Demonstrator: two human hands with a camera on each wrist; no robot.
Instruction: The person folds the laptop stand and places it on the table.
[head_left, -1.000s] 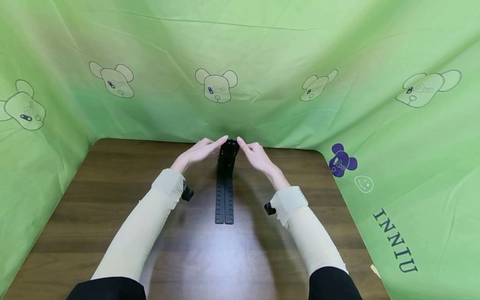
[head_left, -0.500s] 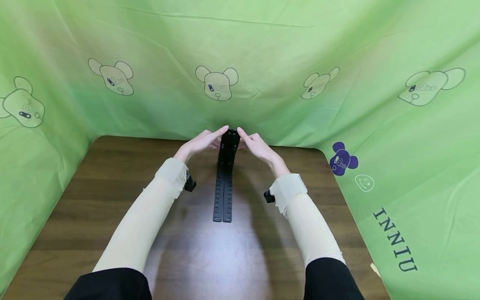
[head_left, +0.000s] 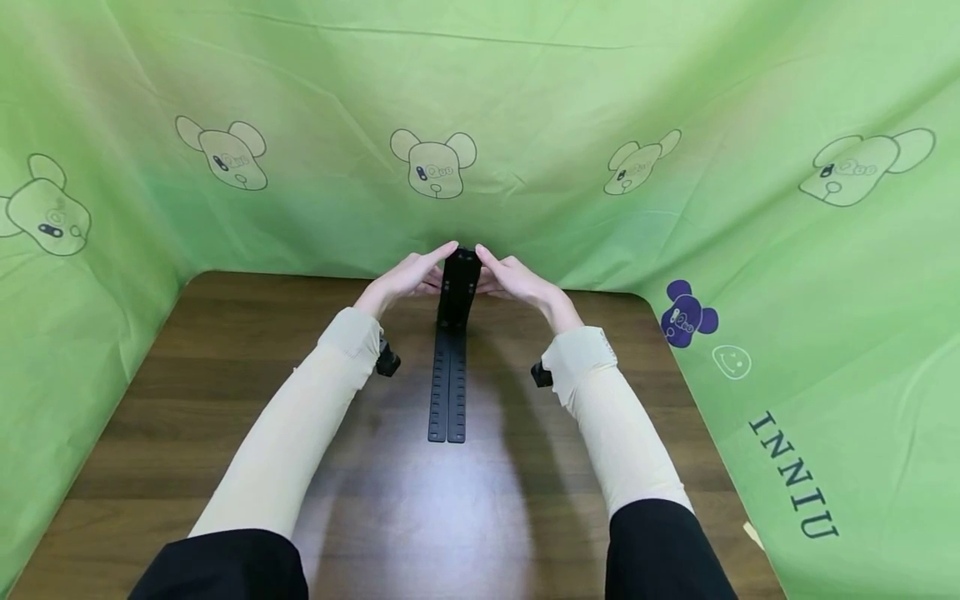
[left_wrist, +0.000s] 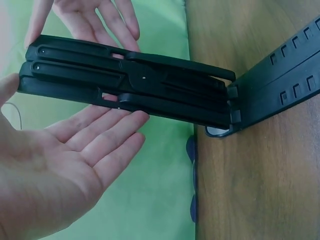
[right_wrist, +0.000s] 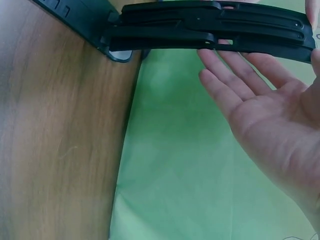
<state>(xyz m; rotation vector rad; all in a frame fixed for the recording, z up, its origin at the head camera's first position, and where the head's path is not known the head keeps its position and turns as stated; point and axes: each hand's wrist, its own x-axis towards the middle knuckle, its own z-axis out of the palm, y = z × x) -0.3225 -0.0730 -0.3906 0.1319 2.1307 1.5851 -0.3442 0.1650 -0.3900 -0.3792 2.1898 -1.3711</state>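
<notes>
A black folding laptop stand (head_left: 457,292) is in the middle at the far side of the table, partly unfolded. Its notched base rails (head_left: 447,392) point toward me, and its slotted panel tilts up from the hinge at the far end. At the panel's left edge is my left hand (head_left: 405,279), thumb tip on the top corner and straight fingers (left_wrist: 107,142) against the back. Mirroring it, my right hand (head_left: 521,282) has its thumb at the other top corner and extended fingers (right_wrist: 227,82) behind the panel. Both palms (left_wrist: 55,170) are spread and hold nothing else.
The brown wooden table (head_left: 225,400) ends just behind the stand. A green cloth (head_left: 525,100) printed with mouse-like heads hangs at the back and both sides. Small black cameras (head_left: 387,360) sit at both wrists.
Both hands have moved up and away from me, raising the panel's top end to a steeper tilt. Their fingers now show behind the panel. The base rails have stayed nearly in place.
</notes>
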